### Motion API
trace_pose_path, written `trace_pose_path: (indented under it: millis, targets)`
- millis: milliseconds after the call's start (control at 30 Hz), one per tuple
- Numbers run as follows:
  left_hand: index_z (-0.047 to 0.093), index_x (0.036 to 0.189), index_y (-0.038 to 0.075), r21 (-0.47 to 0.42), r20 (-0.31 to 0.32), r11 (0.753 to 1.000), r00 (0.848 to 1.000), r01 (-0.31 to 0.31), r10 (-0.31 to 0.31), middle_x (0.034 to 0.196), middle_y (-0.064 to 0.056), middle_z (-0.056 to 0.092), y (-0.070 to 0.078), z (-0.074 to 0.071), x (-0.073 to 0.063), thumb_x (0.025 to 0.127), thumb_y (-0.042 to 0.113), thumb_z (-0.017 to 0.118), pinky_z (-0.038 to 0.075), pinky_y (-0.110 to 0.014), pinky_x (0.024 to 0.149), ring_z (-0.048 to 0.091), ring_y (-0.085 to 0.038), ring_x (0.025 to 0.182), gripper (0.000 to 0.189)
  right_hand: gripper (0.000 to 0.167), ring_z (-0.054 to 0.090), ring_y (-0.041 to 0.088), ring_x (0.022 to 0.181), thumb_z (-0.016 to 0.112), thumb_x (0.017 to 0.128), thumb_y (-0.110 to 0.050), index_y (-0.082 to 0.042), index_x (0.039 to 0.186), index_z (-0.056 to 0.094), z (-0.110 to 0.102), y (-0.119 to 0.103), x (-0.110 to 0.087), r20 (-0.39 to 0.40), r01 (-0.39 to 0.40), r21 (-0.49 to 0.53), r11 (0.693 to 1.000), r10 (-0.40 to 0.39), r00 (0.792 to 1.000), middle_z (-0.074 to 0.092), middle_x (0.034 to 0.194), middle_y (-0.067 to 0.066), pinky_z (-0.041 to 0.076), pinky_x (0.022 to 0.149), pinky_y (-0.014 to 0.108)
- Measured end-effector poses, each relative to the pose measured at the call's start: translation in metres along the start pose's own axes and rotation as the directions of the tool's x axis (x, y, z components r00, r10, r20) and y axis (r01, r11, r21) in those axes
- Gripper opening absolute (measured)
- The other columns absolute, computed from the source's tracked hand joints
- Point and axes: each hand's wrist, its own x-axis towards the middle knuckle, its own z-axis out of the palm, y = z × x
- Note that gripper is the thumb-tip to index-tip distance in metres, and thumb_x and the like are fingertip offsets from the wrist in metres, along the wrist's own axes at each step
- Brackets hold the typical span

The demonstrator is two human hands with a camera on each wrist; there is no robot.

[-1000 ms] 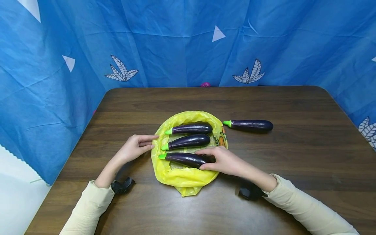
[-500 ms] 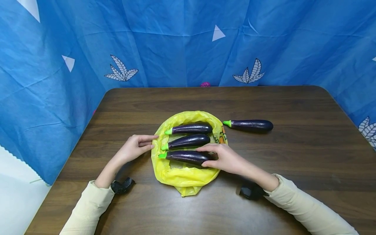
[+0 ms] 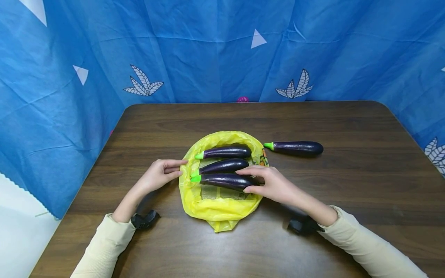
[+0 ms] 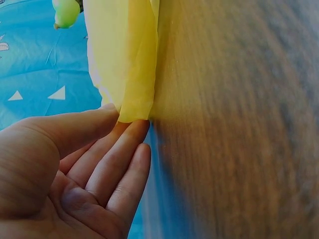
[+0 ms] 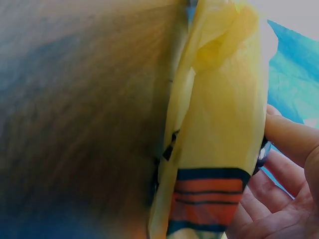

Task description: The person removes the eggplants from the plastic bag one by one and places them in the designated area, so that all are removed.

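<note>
A yellow plastic bag [image 3: 222, 210] stands on the table with its mouth spread wide. Three eggplants lie across it: a far eggplant [image 3: 227, 151], a middle eggplant [image 3: 224, 165] and a near eggplant [image 3: 222, 180]. My right hand [image 3: 272, 184] grips the near eggplant by its thick end, thumb on the front side and fingers behind. At the bag's left rim, my left hand [image 3: 158, 175] pinches the plastic between thumb and fingers, plain in the left wrist view. The right wrist view has the bag's wall hiding most of the held eggplant [image 5: 262, 155].
Another eggplant [image 3: 297, 147] lies on the wooden table [image 3: 347, 173], just right of the bag. A blue patterned curtain [image 3: 194, 58] hangs behind the table and along both sides. Black wrist cameras sit under both forearms.
My right hand has shifted the near eggplant backward and slightly right, up against the middle one. The left hand stays at the bag's rim.
</note>
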Motion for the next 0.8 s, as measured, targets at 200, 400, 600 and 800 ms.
trace_pose_path:
  millis: [200, 400, 600, 800]
  targets:
    - [0.057, 0.125, -0.006, -0.002, 0.003, 1.000, 1.000, -0.005, 0.005, 0.124, -0.020, 0.056, 0.001, 0.000, 0.000, 0.089, 0.000, 0.062, 0.051, -0.029, 0.081, 0.059, -0.028, 0.105, 0.036, 0.046, 0.056, 0.020, 0.104, 0.075, 0.081, -0.017, -0.010, 0.124, 0.063, -0.011, 0.002, -0.007, -0.050, -0.003, 0.011, 1.000, 0.003, 0.999, 0.059, 0.122, 0.005, 0.051, 0.080, 0.034]
    - [0.057, 0.125, -0.006, -0.006, 0.005, 1.000, 1.000, -0.002, 0.002, 0.125, -0.021, 0.055, 0.002, -0.001, 0.000, 0.089, -0.001, 0.062, 0.051, -0.028, 0.081, 0.059, -0.028, 0.105, 0.036, 0.046, 0.050, 0.021, 0.117, 0.076, 0.081, -0.016, -0.011, 0.125, 0.062, -0.028, 0.009, -0.019, -0.109, -0.002, 0.003, 1.000, 0.003, 0.994, 0.058, 0.125, 0.001, 0.048, 0.088, 0.040]
    - [0.057, 0.125, -0.006, -0.005, 0.005, 1.000, 1.000, 0.000, 0.000, 0.124, -0.021, 0.055, 0.002, -0.001, 0.000, 0.089, -0.001, 0.062, 0.051, -0.028, 0.081, 0.059, -0.028, 0.106, 0.037, 0.047, 0.051, 0.027, 0.116, 0.075, 0.080, -0.011, -0.008, 0.126, 0.061, -0.046, 0.021, -0.032, -0.161, -0.036, -0.030, 0.999, 0.031, 0.987, 0.057, 0.127, 0.009, 0.050, 0.085, 0.044]
    - [0.057, 0.125, -0.006, -0.005, 0.005, 1.000, 1.000, 0.002, -0.002, 0.125, -0.020, 0.055, 0.001, 0.000, 0.000, 0.089, -0.001, 0.062, 0.051, -0.028, 0.081, 0.059, -0.027, 0.105, 0.037, 0.048, 0.053, 0.032, 0.110, 0.074, 0.080, -0.008, -0.008, 0.126, 0.060, -0.063, 0.028, -0.049, -0.205, -0.079, -0.039, 0.996, 0.069, 0.976, 0.055, 0.127, 0.014, 0.049, 0.082, 0.046]
